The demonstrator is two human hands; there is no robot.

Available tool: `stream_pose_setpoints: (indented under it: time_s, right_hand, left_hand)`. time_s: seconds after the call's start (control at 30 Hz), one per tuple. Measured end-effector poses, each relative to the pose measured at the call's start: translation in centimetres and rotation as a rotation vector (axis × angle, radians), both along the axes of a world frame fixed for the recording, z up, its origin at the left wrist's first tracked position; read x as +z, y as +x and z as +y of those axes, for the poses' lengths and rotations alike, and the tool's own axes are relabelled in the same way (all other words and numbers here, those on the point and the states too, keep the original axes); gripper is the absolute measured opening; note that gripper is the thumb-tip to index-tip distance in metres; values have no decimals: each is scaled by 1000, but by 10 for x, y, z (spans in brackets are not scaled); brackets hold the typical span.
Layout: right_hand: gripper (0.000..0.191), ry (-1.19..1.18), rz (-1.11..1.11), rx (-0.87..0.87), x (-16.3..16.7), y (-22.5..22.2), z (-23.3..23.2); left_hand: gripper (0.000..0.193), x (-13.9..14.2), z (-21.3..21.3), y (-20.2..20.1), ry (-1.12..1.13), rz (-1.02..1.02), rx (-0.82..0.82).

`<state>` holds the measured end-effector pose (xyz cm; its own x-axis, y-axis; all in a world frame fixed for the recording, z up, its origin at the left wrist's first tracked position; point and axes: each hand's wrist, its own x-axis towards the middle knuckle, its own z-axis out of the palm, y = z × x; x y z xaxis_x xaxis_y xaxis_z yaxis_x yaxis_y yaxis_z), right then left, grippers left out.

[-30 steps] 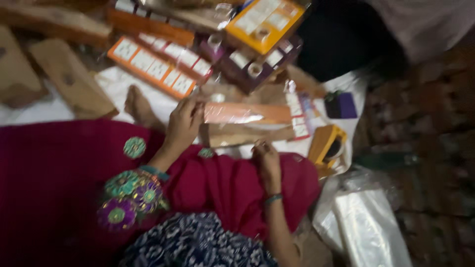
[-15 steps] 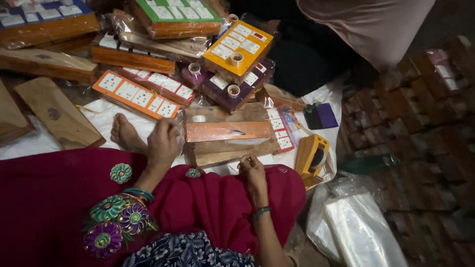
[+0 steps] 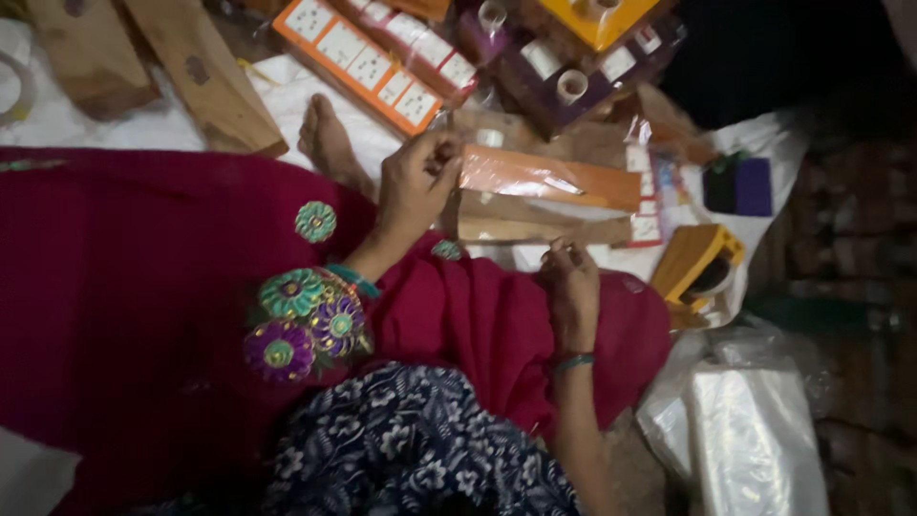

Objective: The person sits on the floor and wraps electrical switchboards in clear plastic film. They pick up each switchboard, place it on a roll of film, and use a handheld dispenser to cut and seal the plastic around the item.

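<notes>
Hands first, in the head view: your left hand (image 3: pixel 417 182) sits at the near end of a long orange packet (image 3: pixel 549 178) wrapped in shiny film, fingers curled tight and pinching that end, so its grip is closed on the packet. The packet lies flat across a plain brown cardboard strip (image 3: pixel 535 229), running away to your right. Your right hand (image 3: pixel 570 287) rests on the magenta cloth (image 3: pixel 497 325) over your lap, just below the strip, fingers bent loosely; the blur keeps you from telling whether it has anything in its grip. Your bare foot (image 3: pixel 330 143) pokes out from under the cloth on the white sheet (image 3: pixel 277 91), just left of your left hand. Beyond it lies a long orange card of white tiles (image 3: pixel 358 62), with a purple tray of small rolls (image 3: pixel 573 76) farther on. To the right stand a yellow tape dispenser (image 3: pixel 702 263) and a clear plastic bag (image 3: pixel 750 440).
</notes>
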<state>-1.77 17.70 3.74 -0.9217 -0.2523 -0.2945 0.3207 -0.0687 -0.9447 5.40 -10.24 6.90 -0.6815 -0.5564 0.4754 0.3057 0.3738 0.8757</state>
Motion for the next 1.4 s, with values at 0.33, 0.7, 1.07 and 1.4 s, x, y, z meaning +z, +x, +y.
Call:
stream_pose_setpoints:
  time_s: [0.33, 0.7, 1.07, 1.4]
  right_hand:
    - [12, 51, 15, 49, -40, -28, 16]
    - [8, -25, 2, 63, -29, -14, 17]
    - [5, -16, -32, 47, -23, -13, 14]
    - [3, 68, -1, -4, -45, -19, 5]
  left_hand:
    - [16, -34, 0, -25, -27, -1, 10]
    - [31, -34, -1, -25, 67, -141, -44]
    - [20, -51, -7, -29, 860, -116, -231]
    - [46, 56, 36, -53, -489, 58, -215]
